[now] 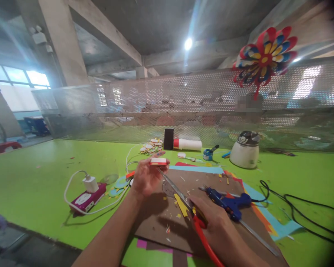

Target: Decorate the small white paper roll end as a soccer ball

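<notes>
My left hand (147,180) is raised over the back left of a brown board, its fingers closed around a small white piece with a red edge (158,161). My right hand (218,226) grips red-handled scissors (172,185), whose long silver blades point up and away to the left. The blade tips reach just beneath the white piece; whether they touch it, I cannot tell. Below the scissors, a yellow strip (181,205) and small yellow scraps lie on the brown board (153,226).
Right of my right hand lies a blue glue gun (236,204) with a black cord. A purple power strip (86,200) with a white plug stands left. Behind are a blue jar (208,155), a white cup (189,144) on its side and a white container (245,152). Coloured paper edges the board.
</notes>
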Tool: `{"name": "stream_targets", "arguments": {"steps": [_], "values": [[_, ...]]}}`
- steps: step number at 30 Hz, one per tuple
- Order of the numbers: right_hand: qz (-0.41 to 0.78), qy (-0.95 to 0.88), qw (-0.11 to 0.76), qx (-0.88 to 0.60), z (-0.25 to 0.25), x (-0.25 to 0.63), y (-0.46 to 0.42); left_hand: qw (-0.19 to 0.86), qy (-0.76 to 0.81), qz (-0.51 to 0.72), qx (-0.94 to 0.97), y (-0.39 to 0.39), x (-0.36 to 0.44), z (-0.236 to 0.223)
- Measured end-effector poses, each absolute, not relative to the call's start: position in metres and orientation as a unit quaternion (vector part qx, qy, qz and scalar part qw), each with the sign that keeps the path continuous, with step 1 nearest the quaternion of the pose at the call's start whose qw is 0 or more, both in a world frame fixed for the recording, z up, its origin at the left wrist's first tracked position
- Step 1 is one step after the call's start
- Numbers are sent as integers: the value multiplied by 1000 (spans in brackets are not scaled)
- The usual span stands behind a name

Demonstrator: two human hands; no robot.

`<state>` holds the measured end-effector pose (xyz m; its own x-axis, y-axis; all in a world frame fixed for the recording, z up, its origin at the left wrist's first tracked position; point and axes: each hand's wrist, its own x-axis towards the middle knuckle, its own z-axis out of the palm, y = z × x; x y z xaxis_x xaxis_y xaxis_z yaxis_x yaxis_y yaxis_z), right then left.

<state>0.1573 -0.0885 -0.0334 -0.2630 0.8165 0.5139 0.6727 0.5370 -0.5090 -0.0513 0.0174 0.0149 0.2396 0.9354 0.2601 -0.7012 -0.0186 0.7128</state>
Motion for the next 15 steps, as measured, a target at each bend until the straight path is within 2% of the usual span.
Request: {"name": "stream_targets", "arguments": {"steps": [8,15], "values": [[127,-789,332,-501,-35,152,-95,722,154,584,338,20,-45,11],[157,-779,353,-493,-35,152,-92,699,188,623,297,29,-46,8]]}}
